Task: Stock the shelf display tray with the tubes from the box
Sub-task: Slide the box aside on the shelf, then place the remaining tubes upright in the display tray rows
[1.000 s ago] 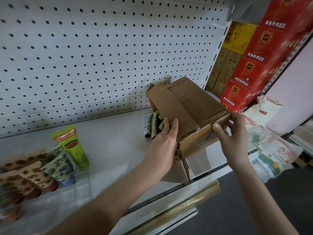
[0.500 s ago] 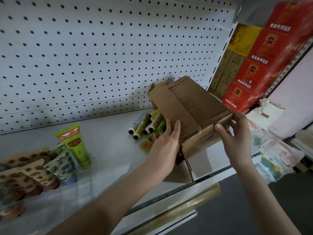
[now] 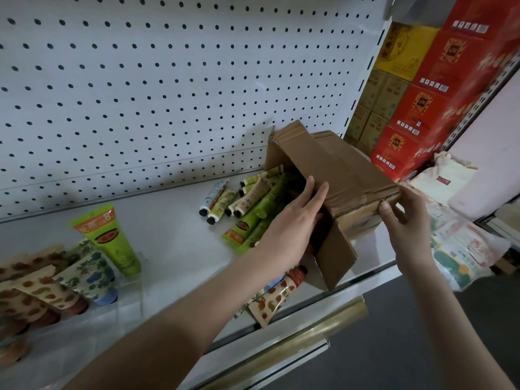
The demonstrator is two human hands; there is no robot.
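Holding the tilted cardboard box [image 3: 346,170] on the shelf [image 3: 174,243], the left hand [image 3: 292,229] presses it with straight fingers, the right hand [image 3: 405,220] grips its end; tubes [image 3: 247,204] lie at its open mouth.

a cardboard box [image 3: 337,164] lies tipped over on the white shelf [image 3: 174,243], its open mouth facing left; the left hand [image 3: 292,229] rests flat against the box near the mouth, fingers straight (the thumb is hidden); the right hand [image 3: 405,220] pinches the box's right end; small tubes [image 3: 247,204] lie in a loose heap on the shelf at the mouth, some partly inside; one patterned tube [image 3: 275,296] lies at the shelf's front edge; at left, a clear display tray [image 3: 132,288] holds a green tube [image 3: 109,240] beside flowered ones, caps down; a pegboard [image 3: 168,94] backs the shelf
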